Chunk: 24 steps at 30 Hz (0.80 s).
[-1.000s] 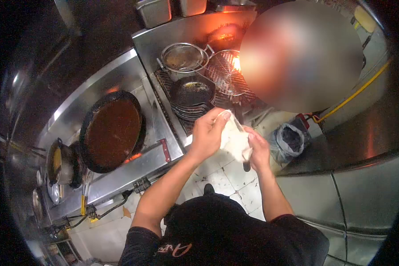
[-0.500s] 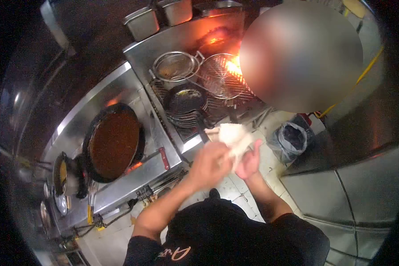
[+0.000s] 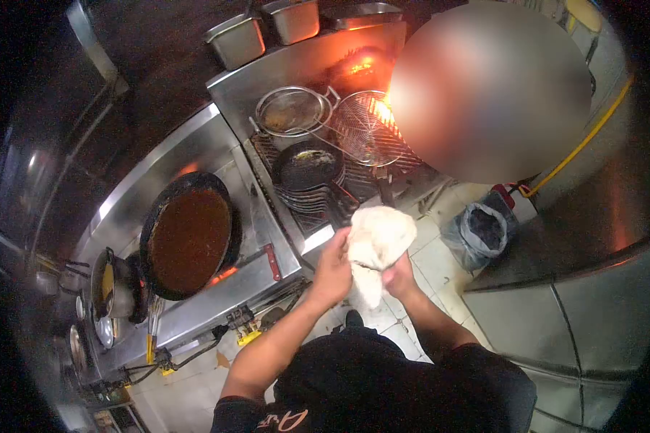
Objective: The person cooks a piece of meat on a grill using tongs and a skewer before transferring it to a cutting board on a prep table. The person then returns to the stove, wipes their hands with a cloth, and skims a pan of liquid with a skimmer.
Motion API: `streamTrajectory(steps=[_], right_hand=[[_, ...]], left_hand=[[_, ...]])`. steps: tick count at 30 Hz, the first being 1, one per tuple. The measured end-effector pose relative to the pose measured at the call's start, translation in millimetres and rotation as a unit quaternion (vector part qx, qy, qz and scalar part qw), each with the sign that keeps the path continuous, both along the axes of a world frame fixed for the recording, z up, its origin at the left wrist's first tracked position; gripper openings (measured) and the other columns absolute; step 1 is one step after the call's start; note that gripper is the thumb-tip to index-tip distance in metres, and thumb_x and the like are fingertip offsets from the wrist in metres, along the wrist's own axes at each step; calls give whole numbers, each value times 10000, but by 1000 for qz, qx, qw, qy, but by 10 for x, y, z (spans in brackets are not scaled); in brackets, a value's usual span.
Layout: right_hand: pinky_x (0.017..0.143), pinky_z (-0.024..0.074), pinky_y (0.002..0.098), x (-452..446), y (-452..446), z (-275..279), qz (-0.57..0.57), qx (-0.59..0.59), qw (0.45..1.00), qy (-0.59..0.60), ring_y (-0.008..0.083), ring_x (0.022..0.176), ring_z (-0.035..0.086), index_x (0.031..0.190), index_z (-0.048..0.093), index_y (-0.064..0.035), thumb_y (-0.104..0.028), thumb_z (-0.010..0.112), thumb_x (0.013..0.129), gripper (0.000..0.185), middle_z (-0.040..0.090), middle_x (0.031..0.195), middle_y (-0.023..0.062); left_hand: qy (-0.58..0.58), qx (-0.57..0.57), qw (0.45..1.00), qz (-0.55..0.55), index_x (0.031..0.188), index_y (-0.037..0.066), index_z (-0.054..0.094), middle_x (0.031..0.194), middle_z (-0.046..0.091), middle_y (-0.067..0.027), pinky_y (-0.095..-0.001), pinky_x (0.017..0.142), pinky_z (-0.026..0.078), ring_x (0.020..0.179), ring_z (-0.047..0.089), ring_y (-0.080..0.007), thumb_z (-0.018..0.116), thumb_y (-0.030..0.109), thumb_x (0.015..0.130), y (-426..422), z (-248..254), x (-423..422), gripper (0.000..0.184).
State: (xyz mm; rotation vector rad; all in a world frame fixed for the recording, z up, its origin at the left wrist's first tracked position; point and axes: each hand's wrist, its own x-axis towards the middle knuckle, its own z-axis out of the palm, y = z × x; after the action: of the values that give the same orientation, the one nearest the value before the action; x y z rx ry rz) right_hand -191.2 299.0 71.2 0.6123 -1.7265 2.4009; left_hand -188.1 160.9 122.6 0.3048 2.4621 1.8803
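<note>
A crumpled white cloth is held between both hands above the floor, in front of the grill. My left hand grips its left edge. My right hand holds it from the lower right, with the fingers partly hidden behind the cloth. One end of the cloth hangs down between the hands. Just beyond it, a stack of black pans rests on the grill, their handles pointing toward the cloth.
A large pan of reddish-brown sauce sits on the left stove, near a red-handled knife. Strainers lie on the grill beside flames. A lined bin stands right. A blurred patch covers the upper right.
My left hand has moved from over the cloth to its left edge. The cloth has been turned and bunched, with one end now hanging down.
</note>
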Motion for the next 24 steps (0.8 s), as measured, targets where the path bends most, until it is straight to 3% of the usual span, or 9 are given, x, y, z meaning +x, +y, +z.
streamTrajectory(steps=[2,3,4,5,8,13,20,23,24], right_hand=[[950,344,366,-95,-4,178,-25,127,992,1,256,1046,506,1089,562,7,-281,693,732,478,564,1097,140],[841,437,331,-244,-5,144,-114,243,962,46,176,935,557,1083,540,37,-159,702,729,436,593,997,101],[778,450,311,-397,-23,150,-154,202,967,19,156,880,562,1030,566,29,-141,664,764,331,604,952,87],[714,462,291,-545,-61,233,-192,159,968,-6,136,825,566,976,593,22,-124,627,799,232,615,907,73],[781,412,430,-1163,-11,368,-336,351,858,169,380,830,527,955,546,67,-86,554,757,250,543,892,235],[848,382,467,-2090,-81,86,-247,589,740,211,400,962,456,1039,456,106,-103,493,715,387,454,1076,258],[931,370,469,-2444,-361,-304,-135,722,676,60,395,1100,451,1399,216,-84,-169,478,786,672,421,1215,266],[970,349,477,-2467,-292,-181,-88,723,684,-34,410,1191,377,1398,199,-85,-192,520,762,720,361,1290,281],[869,435,472,-2443,-262,-193,-114,744,658,20,419,1067,493,1344,298,-26,-156,516,762,635,490,1135,297]], left_hand=[[-72,-52,996,-24,1145,-25,477,1060,578,-95,-259,847,423,958,539,-142,485,-2,834,79,121,-15,312],[-105,-105,988,-42,1138,-24,483,1034,591,-89,-260,829,436,929,554,-144,484,-9,827,106,79,-23,311],[-10,-30,999,6,1119,4,511,960,608,-72,-252,716,477,798,584,-131,478,13,829,170,-153,-85,292],[-77,76,994,1,1125,9,505,956,605,-73,-247,677,478,760,582,-124,482,36,838,186,-206,-152,289],[-203,311,927,-44,1225,23,429,941,597,-77,-212,545,459,637,566,-100,505,136,870,244,-301,-493,381],[-245,237,938,-66,1356,83,292,1004,594,-83,-225,567,468,655,577,-121,535,157,865,257,-360,-730,553],[-283,214,933,-54,1259,75,399,949,596,-54,-236,574,465,670,577,-119,547,164,865,63,-645,-594,431],[-291,220,930,-37,1217,61,438,917,604,-42,-236,579,465,674,579,-117,557,169,861,-40,-716,-583,391],[-291,221,930,-33,1204,58,449,911,605,-39,-235,584,465,677,580,-117,558,171,860,-66,-718,-567,379]])
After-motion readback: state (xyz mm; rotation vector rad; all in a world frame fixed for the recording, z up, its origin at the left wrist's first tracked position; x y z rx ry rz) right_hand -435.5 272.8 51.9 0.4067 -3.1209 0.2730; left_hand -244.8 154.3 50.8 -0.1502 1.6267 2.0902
